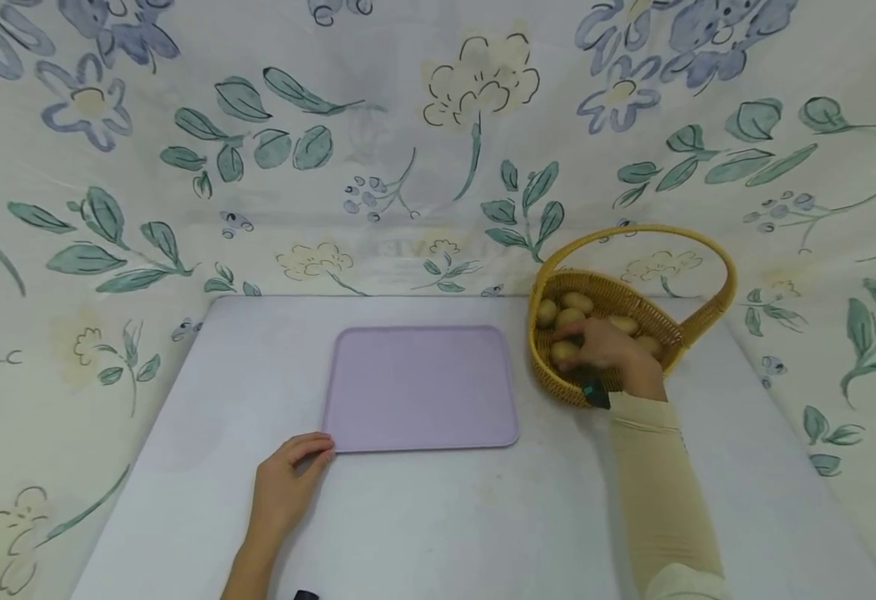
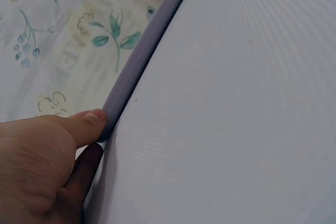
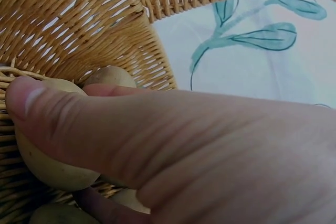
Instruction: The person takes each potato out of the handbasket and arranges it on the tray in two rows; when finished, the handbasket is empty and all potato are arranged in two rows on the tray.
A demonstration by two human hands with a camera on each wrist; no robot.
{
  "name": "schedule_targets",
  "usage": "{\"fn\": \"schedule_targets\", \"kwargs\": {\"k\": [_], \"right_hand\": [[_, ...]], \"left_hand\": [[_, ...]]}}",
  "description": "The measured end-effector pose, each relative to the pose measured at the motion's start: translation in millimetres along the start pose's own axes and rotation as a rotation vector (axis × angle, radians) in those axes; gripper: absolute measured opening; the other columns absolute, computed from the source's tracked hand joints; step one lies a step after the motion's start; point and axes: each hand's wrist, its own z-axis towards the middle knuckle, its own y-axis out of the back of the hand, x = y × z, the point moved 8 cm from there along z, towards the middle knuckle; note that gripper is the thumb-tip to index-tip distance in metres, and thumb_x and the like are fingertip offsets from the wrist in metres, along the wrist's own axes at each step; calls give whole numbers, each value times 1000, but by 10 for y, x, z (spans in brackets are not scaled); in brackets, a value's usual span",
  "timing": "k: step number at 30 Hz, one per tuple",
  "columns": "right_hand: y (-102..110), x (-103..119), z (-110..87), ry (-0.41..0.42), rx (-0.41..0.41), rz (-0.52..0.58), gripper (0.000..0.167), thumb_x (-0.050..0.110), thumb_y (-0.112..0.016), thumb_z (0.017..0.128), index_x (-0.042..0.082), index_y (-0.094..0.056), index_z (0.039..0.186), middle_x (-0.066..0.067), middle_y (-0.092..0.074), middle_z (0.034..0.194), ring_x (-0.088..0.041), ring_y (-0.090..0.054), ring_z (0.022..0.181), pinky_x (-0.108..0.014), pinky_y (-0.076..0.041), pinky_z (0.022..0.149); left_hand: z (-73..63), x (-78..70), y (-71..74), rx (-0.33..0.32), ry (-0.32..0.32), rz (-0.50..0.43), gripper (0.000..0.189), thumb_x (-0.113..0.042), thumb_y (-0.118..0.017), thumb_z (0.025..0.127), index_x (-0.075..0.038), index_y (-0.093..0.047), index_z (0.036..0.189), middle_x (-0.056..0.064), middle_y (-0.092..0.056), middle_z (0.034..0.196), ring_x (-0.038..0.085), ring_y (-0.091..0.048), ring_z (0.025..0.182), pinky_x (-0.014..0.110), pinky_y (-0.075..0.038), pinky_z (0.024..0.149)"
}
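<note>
A lilac rectangular tray (image 1: 422,387) lies flat on the table. My left hand (image 1: 287,479) is at its near left corner; in the left wrist view, thumb and finger pinch the tray's rim (image 2: 137,59). To the right of the tray, my right hand (image 1: 608,346) reaches into a wicker basket (image 1: 651,307). The right wrist view shows its thumb curled over a pale brown potato (image 3: 55,163), with a finger showing beneath. Several other potatoes (image 1: 577,302) lie around the hand inside the basket, some partly hidden by it.
The basket's tall arched handle (image 1: 633,229) rises over its opening. A white table (image 1: 438,525) bears tray and basket. Cloth with a flower and leaf pattern (image 1: 377,167) hangs behind and around it. A small black object (image 1: 306,595) shows at the near edge of the head view.
</note>
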Motion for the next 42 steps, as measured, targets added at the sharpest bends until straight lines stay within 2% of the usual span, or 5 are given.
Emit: {"fn": "schedule_targets", "kwargs": {"k": [20, 31, 36, 39, 42], "right_hand": [[-22, -21, -65, -46, -4, 95, 50, 30, -78, 89, 18, -66, 137, -8, -71, 123, -21, -58, 103, -35, -50, 97], [171, 53, -155, -37, -104, 2, 60, 46, -73, 93, 12, -62, 140, -21, -66, 132, -39, -60, 122, -59, -46, 108], [316, 161, -263, -37, -156, 29, 63, 44, -73, 94, 8, -58, 144, -15, -69, 95, -33, -62, 104, -53, -49, 103], [375, 218, -338, -42, -178, 44, 66, 46, -72, 94, 8, -56, 146, -21, -70, 100, -37, -60, 113, -55, -46, 108], [435, 300, -428, -32, -207, 71, 68, 47, -73, 93, 11, -55, 147, -21, -61, 142, -40, -50, 137, -59, -38, 116]], "left_hand": [[-6, -44, 18, 7, 19, -1, 13, -12, -81, 87, -16, -81, 99, 1, -77, 114, 28, -70, 117, -1, -37, 99], [-16, -22, 5, 0, 21, 12, 13, -12, -82, 86, -16, -81, 98, 0, -77, 114, 26, -70, 117, 9, -43, 102], [-10, -35, 7, -7, 0, 8, 13, -10, -82, 85, -15, -81, 98, 1, -77, 113, 28, -71, 116, -1, -37, 99], [-8, -51, 17, -7, -11, 5, 13, -9, -82, 86, -14, -81, 97, 3, -77, 113, 29, -71, 116, -4, -35, 99], [-7, -58, 19, -2, -9, 0, 13, -9, -82, 86, -15, -81, 98, 2, -77, 114, 29, -70, 116, -7, -30, 97]]}}
